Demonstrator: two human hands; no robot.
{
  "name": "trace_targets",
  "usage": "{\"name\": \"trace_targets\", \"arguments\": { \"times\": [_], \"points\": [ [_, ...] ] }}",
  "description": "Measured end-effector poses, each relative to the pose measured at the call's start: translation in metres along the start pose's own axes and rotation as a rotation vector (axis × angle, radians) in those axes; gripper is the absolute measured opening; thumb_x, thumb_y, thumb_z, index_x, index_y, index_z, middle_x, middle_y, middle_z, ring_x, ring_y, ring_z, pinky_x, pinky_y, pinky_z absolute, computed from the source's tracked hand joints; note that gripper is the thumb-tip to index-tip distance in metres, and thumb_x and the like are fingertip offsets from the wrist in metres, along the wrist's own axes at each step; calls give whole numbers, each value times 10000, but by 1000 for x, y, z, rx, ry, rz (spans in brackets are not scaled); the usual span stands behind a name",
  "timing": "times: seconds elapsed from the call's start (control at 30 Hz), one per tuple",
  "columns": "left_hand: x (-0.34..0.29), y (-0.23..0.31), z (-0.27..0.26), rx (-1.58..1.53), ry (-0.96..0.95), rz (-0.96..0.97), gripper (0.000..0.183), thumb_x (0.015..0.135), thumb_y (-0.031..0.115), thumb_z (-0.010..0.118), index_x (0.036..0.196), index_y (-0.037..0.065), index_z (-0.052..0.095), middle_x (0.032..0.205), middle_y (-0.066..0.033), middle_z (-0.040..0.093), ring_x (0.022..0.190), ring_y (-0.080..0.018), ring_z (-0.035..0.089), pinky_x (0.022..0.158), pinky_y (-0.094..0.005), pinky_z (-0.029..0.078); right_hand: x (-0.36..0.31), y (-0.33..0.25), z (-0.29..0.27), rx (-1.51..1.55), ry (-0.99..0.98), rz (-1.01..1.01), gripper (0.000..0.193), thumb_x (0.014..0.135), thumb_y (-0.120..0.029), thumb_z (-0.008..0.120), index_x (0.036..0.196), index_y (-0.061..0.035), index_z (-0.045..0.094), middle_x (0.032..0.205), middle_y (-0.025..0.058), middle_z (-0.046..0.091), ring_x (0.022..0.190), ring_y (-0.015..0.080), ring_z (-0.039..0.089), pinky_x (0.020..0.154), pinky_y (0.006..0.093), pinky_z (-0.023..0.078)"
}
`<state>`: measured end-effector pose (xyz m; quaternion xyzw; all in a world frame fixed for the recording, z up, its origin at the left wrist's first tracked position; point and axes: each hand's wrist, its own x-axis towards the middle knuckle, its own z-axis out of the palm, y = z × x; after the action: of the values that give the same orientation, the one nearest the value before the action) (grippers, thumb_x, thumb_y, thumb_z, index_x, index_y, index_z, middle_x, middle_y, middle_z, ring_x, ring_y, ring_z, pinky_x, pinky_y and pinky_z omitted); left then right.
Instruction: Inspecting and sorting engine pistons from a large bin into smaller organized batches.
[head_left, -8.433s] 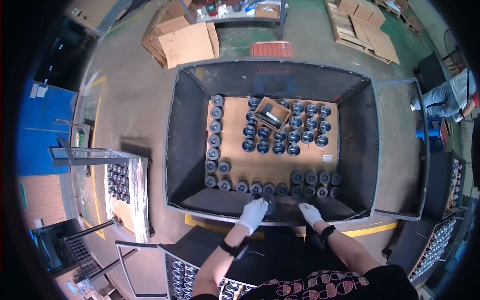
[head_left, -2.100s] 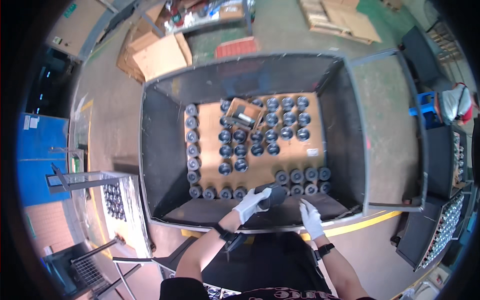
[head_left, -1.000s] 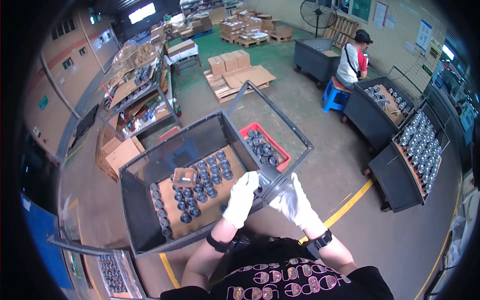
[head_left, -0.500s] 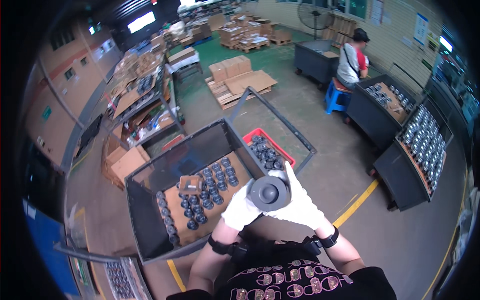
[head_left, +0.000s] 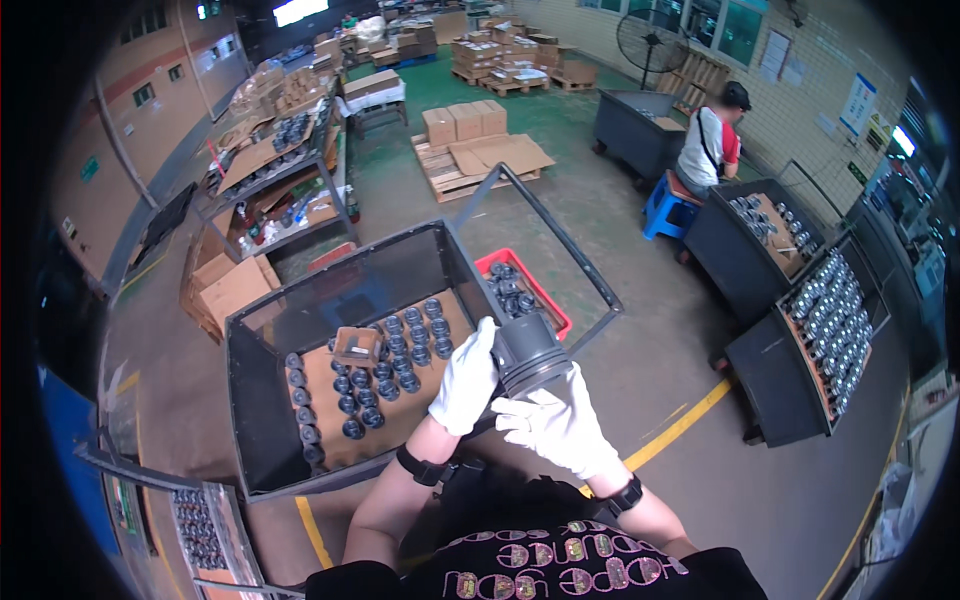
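A dark grey metal piston (head_left: 530,352) with ring grooves round its lower end is held tilted in front of me, its side facing up. My left hand (head_left: 466,388), in a white glove, is closed on its left side, with part of the fingers hidden behind it. Just below the grooved end is my right hand (head_left: 556,428), also gloved in white. Its fingers are spread, and the thumb lies close against the piston's lower right edge; whether it touches cannot be made out.
A dark metal cart (head_left: 243,440) at left holds rows of pistons (head_left: 395,345) on cardboard and a small open box (head_left: 357,346). Beside it sits a red crate (head_left: 558,318) of dark parts. More loaded carts (head_left: 775,375) stand at right, near a seated person (head_left: 712,140).
The piston has tipped from showing its round end to showing its grooved side. My right hand has moved from its right side to below it, fingers spreading. The view has shifted slightly.
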<state>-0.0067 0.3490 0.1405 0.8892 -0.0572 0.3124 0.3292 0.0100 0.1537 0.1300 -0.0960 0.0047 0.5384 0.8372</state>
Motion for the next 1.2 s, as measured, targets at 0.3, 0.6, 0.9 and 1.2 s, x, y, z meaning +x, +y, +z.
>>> {"name": "trace_targets", "arguments": {
  "times": [0.3,0.6,0.9,1.2],
  "points": [
    [5,10,3,-487,-147,-66,354,1088,207,336,1300,-8,521,1265,-171,620,1220,-319,578,1077,-387,422,4,0,20,-222,-58,-236,718,946,-535,555,1372,34,453,1158,223,636,937,290,690,772,381,610],
    [-29,6,34,-1055,-14,-440,384,1093,181,347,1412,-6,450,1348,-111,565,1254,-178,529,1064,-310,421,9,-2,4,-583,118,-736,891,879,-325,753,1544,-102,203,1466,176,397,1288,310,511,1041,469,470],
    [-44,-2,30,-38,-101,-114,328,968,61,535,1293,22,564,1292,-208,601,1103,-368,641,905,-384,551,14,9,3,-1664,702,-1119,1216,625,-254,939,1549,-28,184,1378,194,451,1250,321,527,1032,415,469],
    [-22,30,31,-511,-111,-791,668,935,144,581,1531,87,284,1258,-209,610,1007,-274,686,892,-352,555,7,1,-10,-1340,551,-946,1136,704,-325,893,1554,-57,190,1419,176,439,1283,316,502,1076,428,432]
  ]
}}
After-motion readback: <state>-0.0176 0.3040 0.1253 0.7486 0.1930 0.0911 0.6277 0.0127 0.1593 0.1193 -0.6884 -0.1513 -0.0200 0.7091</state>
